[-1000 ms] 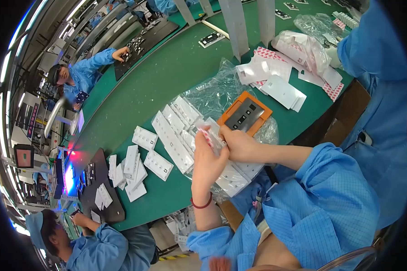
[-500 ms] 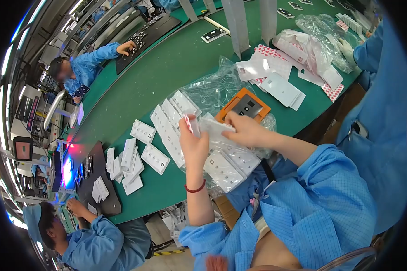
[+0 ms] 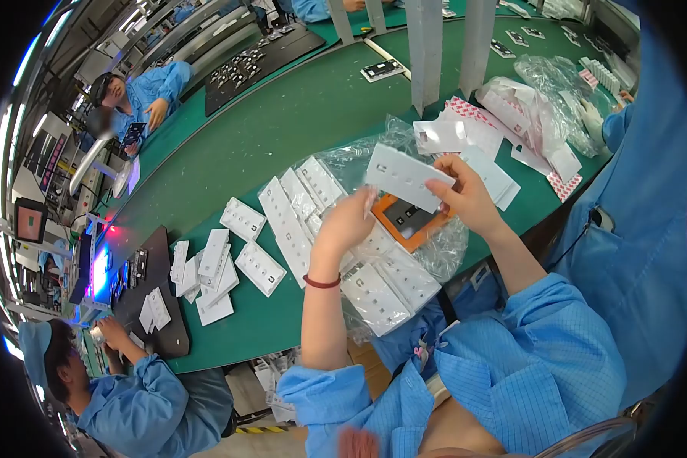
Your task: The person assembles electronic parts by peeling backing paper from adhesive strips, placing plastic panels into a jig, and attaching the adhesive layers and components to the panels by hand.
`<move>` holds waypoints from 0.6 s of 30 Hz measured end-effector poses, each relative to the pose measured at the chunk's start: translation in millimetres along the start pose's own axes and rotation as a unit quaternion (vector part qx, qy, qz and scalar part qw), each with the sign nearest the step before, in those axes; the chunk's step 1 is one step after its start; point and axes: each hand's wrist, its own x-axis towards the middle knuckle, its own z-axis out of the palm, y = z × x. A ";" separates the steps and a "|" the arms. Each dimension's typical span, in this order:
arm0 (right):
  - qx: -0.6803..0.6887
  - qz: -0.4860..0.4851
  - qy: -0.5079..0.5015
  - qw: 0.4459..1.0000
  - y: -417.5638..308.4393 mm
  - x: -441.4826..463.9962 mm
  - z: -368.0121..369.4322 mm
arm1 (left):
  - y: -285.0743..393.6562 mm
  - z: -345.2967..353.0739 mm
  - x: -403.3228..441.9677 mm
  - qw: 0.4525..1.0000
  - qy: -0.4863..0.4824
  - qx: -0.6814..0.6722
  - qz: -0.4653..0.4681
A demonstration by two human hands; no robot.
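Observation:
My right hand [image 3: 469, 195] grips the right end of a white flat panel [image 3: 406, 177] with small cutouts, its face tilted toward me. Just by the panel's lower left corner, my left hand [image 3: 347, 223] is closed in a pinch; whatever sits between its fingertips is too small to make out. Beneath the panel lies an orange frame [image 3: 418, 243] with a dark grey plate [image 3: 414, 217] in it, partly hidden. Rows of white panels [image 3: 284, 223] lie on clear plastic film [image 3: 351, 158] beside my left hand. More wrapped panels [image 3: 378, 298] rest near the table's front edge.
Loose white panels [image 3: 217, 267] are piled to the left on the green table [image 3: 244, 336]. Patterned backing sheets [image 3: 466, 114] and crumpled plastic [image 3: 546, 84] lie at the right. Metal posts [image 3: 424, 53] rise behind. Co-workers in blue sit left; another person stands right.
My right hand has lifted and turned the white panel up to the right, over the orange frame. The red-and-white piece at my left fingers no longer shows. The view has shifted slightly.

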 end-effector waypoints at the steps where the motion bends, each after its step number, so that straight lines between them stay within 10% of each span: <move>1: -0.031 -0.030 0.002 0.999 3.5 0.5 1.0 | 8.3 -4.0 9.6 0.997 0.058 -0.039 -0.021; 9: -0.312 -0.312 0.086 0.893 10.3 9.9 -0.2 | 9.9 3.6 18.8 0.755 0.047 -0.632 -0.170; 18: -0.260 -0.251 0.117 0.925 23.2 13.7 1.9 | -1.6 24.5 18.9 0.778 0.077 -0.616 -0.098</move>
